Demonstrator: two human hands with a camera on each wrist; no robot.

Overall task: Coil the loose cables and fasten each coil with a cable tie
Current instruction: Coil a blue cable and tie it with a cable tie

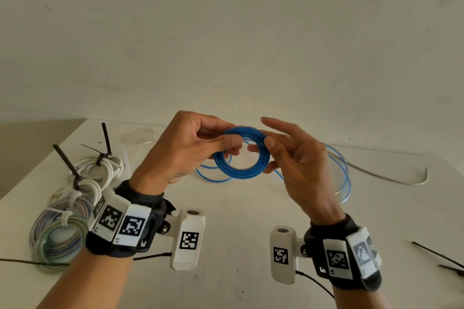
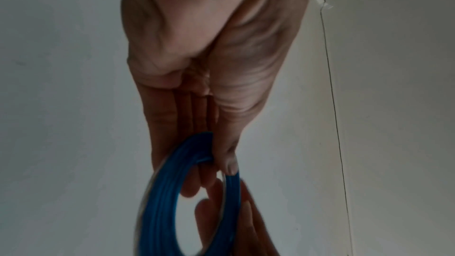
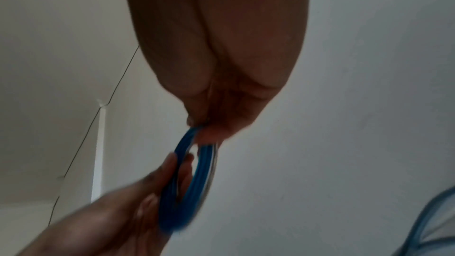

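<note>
- Above the white table (image 1: 238, 233) we hold a blue coil (image 1: 242, 173) up in the air, so the wire can go round and round without rubbing on anything.
- Our left hand (image 1: 185, 150) pinches the left side of the ring with thumb and fingers. That keeps the loops from springing apart.
- Our right hand (image 1: 293, 158) pinches the right side with the thumb, and its other fingers stick out straight. We think it is laying on one more loop, but the wrist views are blurry, so we can't be sure.
- More loose blue wire (image 1: 341, 173) lies on the table behind our hands. It still has to be wound up, so this coil is not done.
- On the left sit finished coils: white ones (image 1: 105, 170) with black ties, and a striped one (image 1: 60, 236) with a white tie.
- Spare black ties (image 1: 437, 254) wait at the right edge, close to the hand that will need one.
- A white cable (image 1: 389, 178) lies loose at the back.
</note>
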